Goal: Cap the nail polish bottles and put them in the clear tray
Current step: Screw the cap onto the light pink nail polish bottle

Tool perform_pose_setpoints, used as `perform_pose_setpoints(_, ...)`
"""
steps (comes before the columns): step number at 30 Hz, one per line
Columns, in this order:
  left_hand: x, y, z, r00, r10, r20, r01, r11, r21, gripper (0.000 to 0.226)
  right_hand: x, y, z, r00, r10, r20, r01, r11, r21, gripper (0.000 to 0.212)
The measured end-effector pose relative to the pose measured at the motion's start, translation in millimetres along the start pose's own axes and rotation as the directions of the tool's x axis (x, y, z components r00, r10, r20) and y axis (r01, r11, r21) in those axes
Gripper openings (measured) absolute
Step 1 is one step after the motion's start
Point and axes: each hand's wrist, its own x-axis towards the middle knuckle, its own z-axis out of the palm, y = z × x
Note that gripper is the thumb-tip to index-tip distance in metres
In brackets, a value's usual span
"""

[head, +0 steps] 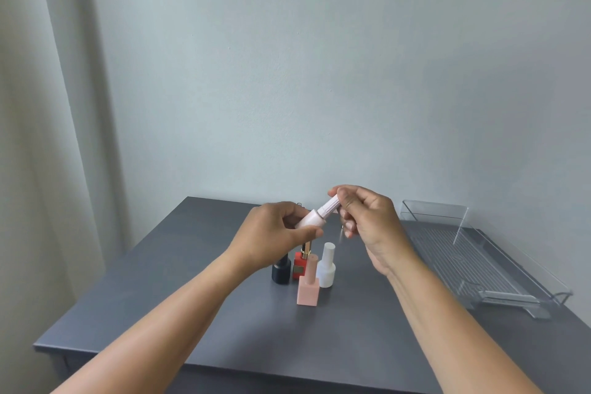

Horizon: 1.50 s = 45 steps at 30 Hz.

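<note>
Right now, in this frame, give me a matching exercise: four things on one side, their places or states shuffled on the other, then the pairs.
Things:
1. pale pink bottle
2. dark bottle
3. white bottle
4. tray

Places or states:
A. right end of the table, no bottles in it
B. leftmost of the standing group
C. tilted in the air, left hand on its body, right hand on its cap
D. rightmost of the standing group

Pairs: 1-C, 2-B, 3-D, 4-A
</note>
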Motion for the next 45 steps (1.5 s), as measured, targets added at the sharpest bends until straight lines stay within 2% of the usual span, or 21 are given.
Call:
perform_pose_setpoints(2, 5.3, -1.7, -6.7, 0.998, -0.007, 0.058, 0.008, 1.000, -0.027, 0.018, 3.0, -1.8, -3.8, 0.998, 0.002, 0.064, -0.004, 0.999, 0.035, 0.016)
perform_pose_setpoints(5, 13.6, -4.2, -18.3, 0.995, -0.013, 0.094, 0.023, 0.994, -0.108, 0.025, 9.0, -2.0, -7.5, 0.995, 0.010, 0.095, -0.014, 0.999, 0.046, 0.033)
perform_pose_setpoints(7, 19.4, -7.0, -25.7, 0.996, -0.032, 0.084, 0.043, 0.990, -0.136, 0.033, 14.9, -0.2, -9.4, 0.998, 0.005, 0.056, -0.006, 1.000, 0.024, 0.035)
perform_pose_setpoints(10, 28.6, -17.0, -32.3, 0.993, -0.095, 0.063, 0.104, 0.982, -0.160, 0.043, 27.0, 9.0, -15.2, 0.999, 0.010, -0.036, -0.011, 1.000, -0.026, 0.025)
perform_pose_setpoints(17, 43.5, -64.5, -24.9, 0.975, -0.215, 0.063, 0.221, 0.968, -0.120, 0.019, 58.3, 55.2, -34.5, 0.952, 0.114, -0.283, -0.171, 0.967, -0.187, 0.015)
perform_pose_setpoints(23, 41.0, -92.4, -12.3, 0.952, -0.279, 0.122, 0.287, 0.956, -0.054, 0.019, 81.4, 102.2, -50.4, 0.926, 0.201, -0.318, -0.295, 0.913, -0.282, 0.023)
perform_pose_setpoints(28, 40.3, -97.4, -8.5, 0.939, -0.271, 0.213, 0.277, 0.961, 0.005, 0.014, 95.5, 132.5, -53.4, 0.900, 0.276, -0.336, -0.392, 0.850, -0.352, 0.045)
perform_pose_setpoints(35, 42.8, -101.4, -6.2, 0.933, -0.264, 0.244, 0.263, 0.964, 0.036, 0.008, 105.9, 153.2, -52.0, 0.913, 0.270, -0.306, -0.391, 0.794, -0.466, 0.061)
perform_pose_setpoints(37, 43.2, -101.9, -6.5, 0.931, -0.265, 0.252, 0.263, 0.964, 0.043, 0.011, 109.3, 155.6, -51.0, 0.919, 0.247, -0.307, -0.377, 0.779, -0.501, 0.052)
perform_pose_setpoints(40, 43.7, -102.2, -6.4, 0.929, -0.264, 0.259, 0.263, 0.964, 0.039, 0.012, 112.5, 158.1, -49.5, 0.922, 0.234, -0.310, -0.371, 0.765, -0.527, 0.023)
perform_pose_setpoints(45, 43.3, -102.3, -5.4, 0.929, -0.257, 0.265, 0.260, 0.965, 0.023, 0.017, 115.1, 158.9, -49.6, 0.919, 0.247, -0.308, -0.383, 0.744, -0.547, 0.021)
